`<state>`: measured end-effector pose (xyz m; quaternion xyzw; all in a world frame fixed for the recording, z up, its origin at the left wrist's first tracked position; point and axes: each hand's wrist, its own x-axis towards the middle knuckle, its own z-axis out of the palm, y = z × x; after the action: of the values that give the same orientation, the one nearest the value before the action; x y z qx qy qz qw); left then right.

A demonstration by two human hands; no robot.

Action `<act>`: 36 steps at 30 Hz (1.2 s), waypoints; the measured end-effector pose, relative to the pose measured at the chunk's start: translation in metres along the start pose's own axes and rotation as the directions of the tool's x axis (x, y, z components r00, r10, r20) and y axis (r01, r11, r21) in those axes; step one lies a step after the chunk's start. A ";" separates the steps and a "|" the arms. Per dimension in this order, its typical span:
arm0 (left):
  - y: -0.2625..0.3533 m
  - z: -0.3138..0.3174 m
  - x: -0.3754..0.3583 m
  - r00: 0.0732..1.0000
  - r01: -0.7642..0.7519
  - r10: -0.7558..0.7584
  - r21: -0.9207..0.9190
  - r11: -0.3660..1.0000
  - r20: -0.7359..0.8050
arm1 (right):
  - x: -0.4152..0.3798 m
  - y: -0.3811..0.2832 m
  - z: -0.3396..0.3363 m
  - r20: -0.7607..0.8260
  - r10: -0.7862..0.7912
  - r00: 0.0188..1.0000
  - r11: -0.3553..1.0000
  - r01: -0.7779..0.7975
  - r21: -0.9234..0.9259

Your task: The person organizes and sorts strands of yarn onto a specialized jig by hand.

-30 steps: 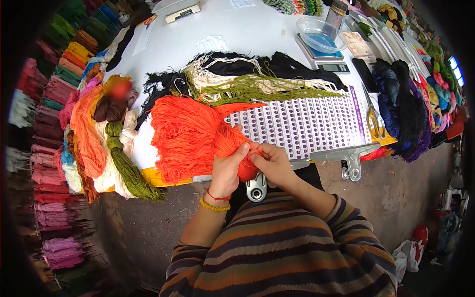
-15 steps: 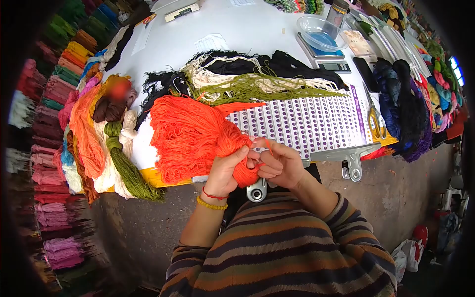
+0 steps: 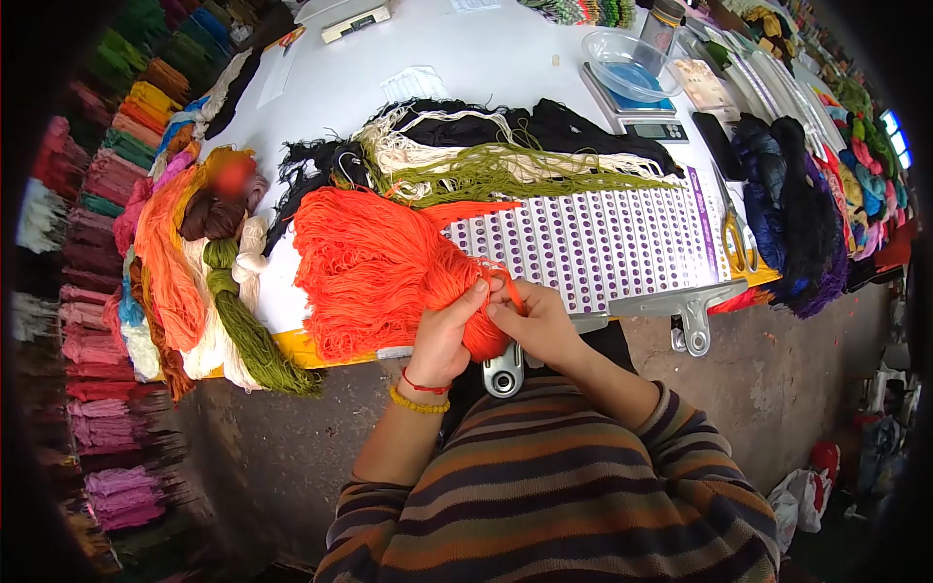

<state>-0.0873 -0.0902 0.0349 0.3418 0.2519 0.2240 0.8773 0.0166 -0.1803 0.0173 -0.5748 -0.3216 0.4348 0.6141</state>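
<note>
A thick bundle of orange-red yarn [image 3: 364, 272] lies over the table's front edge, its loose ends fanned out to the left. My left hand [image 3: 449, 335] is wrapped round the narrow end of this bundle, thumb on top. Against the same end, on the right, my right hand [image 3: 533, 319] pinches a loop of the orange-red strand that stands out from the bundle. Under my hands a metal clip end [image 3: 502, 375] shows at the table edge.
Black yarn [image 3: 573, 136], white yarn [image 3: 398, 151] and olive yarn [image 3: 544, 173] lie behind the bundle, beside a dotted board [image 3: 622, 243]. Scissors [image 3: 736, 243], a phone [image 3: 717, 146] and a scale [image 3: 653, 130] with a plastic bowl [image 3: 632, 66] are at right. Coloured skeins [image 3: 170, 262] hang at left.
My right hand has turned and shifted slightly left, its fingers now closed at the yarn end. A loop of strand now stands out there. My left hand has barely moved.
</note>
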 end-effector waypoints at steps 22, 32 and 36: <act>0.005 -0.008 -0.003 0.994 -0.077 0.075 0.031 0.997 0.077 | -0.003 -0.013 -0.002 -0.039 0.155 0.987 0.927 -0.132 0.351; 0.022 -0.019 -0.002 0.988 -0.091 0.052 0.281 0.955 0.144 | 0.010 -0.037 -0.028 0.087 -0.147 0.985 0.955 0.164 -0.249; 0.033 -0.043 0.010 0.991 -0.066 0.032 0.273 0.960 0.128 | 0.032 -0.061 -0.035 0.020 -0.595 0.803 0.662 0.504 -0.555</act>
<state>-0.1127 -0.0419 0.0281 0.4802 0.2179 0.1870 0.8288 0.0717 -0.1640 0.0696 -0.6310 -0.5367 0.0723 0.5555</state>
